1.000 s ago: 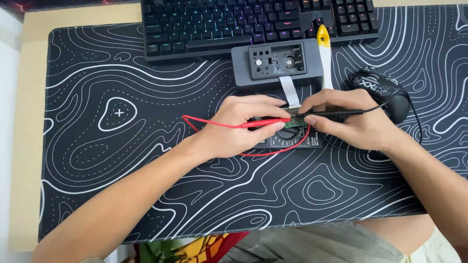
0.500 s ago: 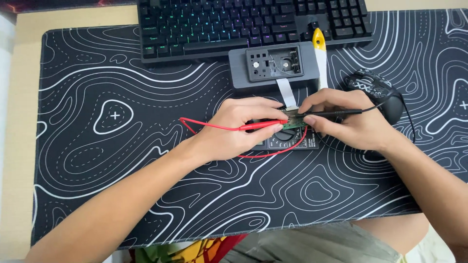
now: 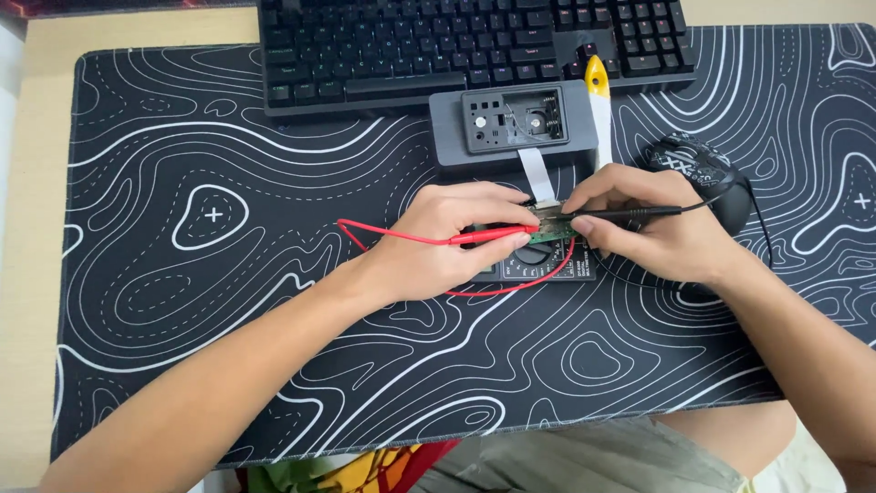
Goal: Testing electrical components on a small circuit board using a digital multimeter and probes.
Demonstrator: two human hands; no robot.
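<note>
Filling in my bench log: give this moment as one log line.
left hand: holds red probe | right hand: holds black probe | both tips at green board | multimeter underneath | on patterned mat

A pale wooden bench (image 3: 36, 274) carries a large black desk mat (image 3: 228, 301) patterned with white contour lines. The bench's bare wood shows as a strip left of the mat and along the mat's far edge. Soft, even light falls across the mat, with no hard shadows.
</note>
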